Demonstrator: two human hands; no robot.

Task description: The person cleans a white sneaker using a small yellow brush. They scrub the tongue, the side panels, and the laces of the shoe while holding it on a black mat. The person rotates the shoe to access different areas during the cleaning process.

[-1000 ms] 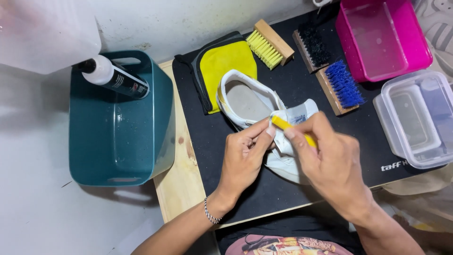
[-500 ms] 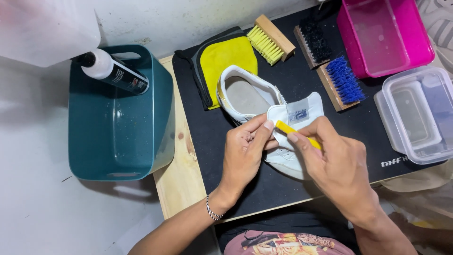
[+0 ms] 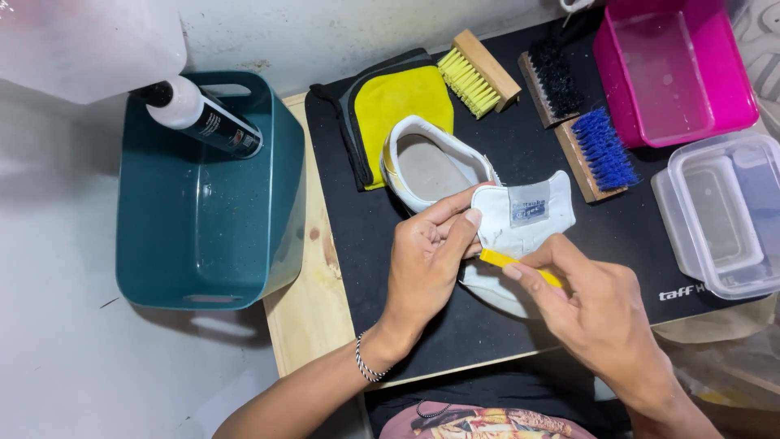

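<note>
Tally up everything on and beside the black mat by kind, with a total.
Brushes: 3 (yellow, black, blue)
Tubs: 3 (teal, pink, clear)
Shoe: 1
Cloth: 1
Bottle: 1
Yellow tool: 1
Total: 10

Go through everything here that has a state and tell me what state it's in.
White shoe: unlaced, tongue pulled out by left hand.
Yellow tool: pinched in right hand.
Teal bin: empty.
Bottle: capped, lying on bin's rim.
Pink tub: open, empty.
Clear container: lidded.
</note>
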